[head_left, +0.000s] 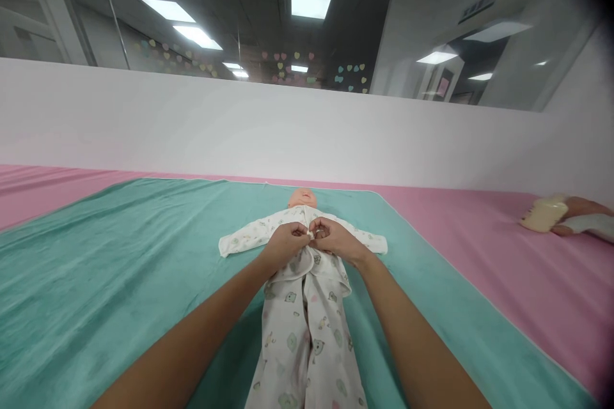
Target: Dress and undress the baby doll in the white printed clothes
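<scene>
A baby doll lies on its back on a teal towel, dressed in a white printed sleepsuit with the sleeves spread out to both sides. My left hand and my right hand meet at the doll's chest. Both are closed in a pinch on the front opening of the sleepsuit, fingertips almost touching each other. The doll's head shows just beyond my knuckles.
The towel covers a pink padded surface that runs along a low white wall topped with glass. At the far right lies another doll, partly wrapped, at the frame's edge.
</scene>
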`<state>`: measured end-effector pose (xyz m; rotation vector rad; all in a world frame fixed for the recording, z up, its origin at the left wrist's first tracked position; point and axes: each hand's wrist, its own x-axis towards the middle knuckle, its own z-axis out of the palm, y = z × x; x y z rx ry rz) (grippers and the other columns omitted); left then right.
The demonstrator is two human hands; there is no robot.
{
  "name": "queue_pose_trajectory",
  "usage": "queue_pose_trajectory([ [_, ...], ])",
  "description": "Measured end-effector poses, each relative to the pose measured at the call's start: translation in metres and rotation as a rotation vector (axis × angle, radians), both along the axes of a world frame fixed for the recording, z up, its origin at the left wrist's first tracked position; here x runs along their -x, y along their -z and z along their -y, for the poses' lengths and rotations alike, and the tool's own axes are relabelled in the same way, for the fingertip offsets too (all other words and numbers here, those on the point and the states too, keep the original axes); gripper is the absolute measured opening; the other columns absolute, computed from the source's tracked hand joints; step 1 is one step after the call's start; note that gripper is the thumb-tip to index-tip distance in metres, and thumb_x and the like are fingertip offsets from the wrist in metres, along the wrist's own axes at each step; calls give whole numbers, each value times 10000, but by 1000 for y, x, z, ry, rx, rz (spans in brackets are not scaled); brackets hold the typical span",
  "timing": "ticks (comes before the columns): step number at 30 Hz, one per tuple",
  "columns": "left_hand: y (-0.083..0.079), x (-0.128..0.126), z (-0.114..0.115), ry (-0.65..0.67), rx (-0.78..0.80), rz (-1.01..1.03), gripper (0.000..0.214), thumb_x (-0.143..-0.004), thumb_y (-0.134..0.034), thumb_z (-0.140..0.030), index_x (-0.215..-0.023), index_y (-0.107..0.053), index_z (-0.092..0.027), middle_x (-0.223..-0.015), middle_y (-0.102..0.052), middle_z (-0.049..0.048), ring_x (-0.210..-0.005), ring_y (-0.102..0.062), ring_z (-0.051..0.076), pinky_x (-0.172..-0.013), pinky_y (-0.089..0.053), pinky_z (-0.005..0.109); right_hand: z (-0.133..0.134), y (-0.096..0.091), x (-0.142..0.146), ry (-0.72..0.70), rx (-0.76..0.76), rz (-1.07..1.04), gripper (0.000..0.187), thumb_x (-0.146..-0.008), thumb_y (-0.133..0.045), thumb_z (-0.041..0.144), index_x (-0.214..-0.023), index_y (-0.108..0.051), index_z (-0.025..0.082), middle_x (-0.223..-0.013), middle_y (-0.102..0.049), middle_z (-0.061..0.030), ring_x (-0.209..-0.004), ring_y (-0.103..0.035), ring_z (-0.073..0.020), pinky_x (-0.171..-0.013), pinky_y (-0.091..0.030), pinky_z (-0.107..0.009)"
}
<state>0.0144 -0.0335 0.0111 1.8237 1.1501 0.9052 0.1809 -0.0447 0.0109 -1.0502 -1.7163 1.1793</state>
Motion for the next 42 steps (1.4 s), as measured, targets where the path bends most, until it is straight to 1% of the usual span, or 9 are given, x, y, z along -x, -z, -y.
queue_pose_trajectory([
  [9, -1, 1, 1, -4, -10, 26, 126, -645, -482, -249, -667, -576, -169, -584, -475, -30, -522, -376, 85, -461, -273, 192, -1, 2, -1, -14, 3, -20, 253, -657, -649, 254, -871, -530, 190, -660, -407, 48, -505, -335, -48, -445, -233, -184],
  [15, -1, 1, 0, 2, 22, 66, 74, -605, -479, -209, -638, -532, -169, -555, -429, -45, -509, -356, 74, -460, -269, 187, -2, 3, -1, -28, 6, -65, 283, -643, -672, 260, -877, -530, 191, -726, -434, 41, -503, -356, -40, -430, -243, -183],
  [21, -3, 2, 1, 9, 40, 92, 49, -614, -495, -221, -619, -501, -173, -546, -398, -52, -504, -343, 72, -461, -273, 189, 0, 1, -1, -40, 17, -105, 309, -639, -689, 272, -884, -519, 190, -766, -455, 34, -512, -373, -38, -425, -261, -181],
  [24, -4, 2, 3, 18, 39, 89, 73, -633, -506, -247, -629, -512, -175, -555, -415, -50, -507, -355, 77, -467, -281, 192, -1, 3, -2, -55, 25, -145, 318, -640, -689, 303, -888, -522, 192, -731, -464, 39, -504, -379, -42, -427, -274, -184],
  [29, -2, 3, 4, 48, 0, 119, 163, -698, -508, -335, -680, -557, -181, -612, -490, -33, -555, -421, 98, -509, -325, 205, -7, 9, -5, -38, 42, -161, 292, -707, -630, 405, -868, -537, 180, -597, -480, 33, -501, -421, -68, -440, -291, -186],
  [33, -1, 4, 3, 49, -16, 115, 222, -731, -501, -390, -673, -546, -180, -613, -483, -30, -567, -429, 106, -519, -331, 211, -9, 11, -6, -35, 50, -155, 316, -710, -632, 418, -892, -554, 172, -600, -508, 21, -499, -420, -67, -445, -293, -186],
  [37, 3, 3, 1, 1, -65, 102, 314, -768, -464, -463, -633, -479, -180, -578, -422, -44, -545, -387, 95, -505, -302, 204, -9, 11, -7, -42, 48, -148, 304, -712, -634, 379, -918, -560, 168, -613, -518, 15, -506, -426, -66, -445, -291, -183],
  [39, 5, 1, 0, -6, -68, 120, 284, -766, -479, -459, -686, -488, -186, -585, -422, -50, -547, -391, 94, -506, -305, 201, -9, 11, -6, -37, 46, -141, 289, -706, -636, 360, -909, -557, 171, -612, -513, 17, -510, -431, -69, -441, -284, -183],
  [42, 9, -1, -2, -13, -86, 153, 178, -777, -479, -367, -827, -508, -199, -653, -472, -40, -599, -446, 105, -551, -358, 208, -8, 15, 1, 14, 16, -98, 245, -731, -600, 360, -889, -541, 182, -608, -505, 19, -507, -429, -79, -441, -284, -196],
])
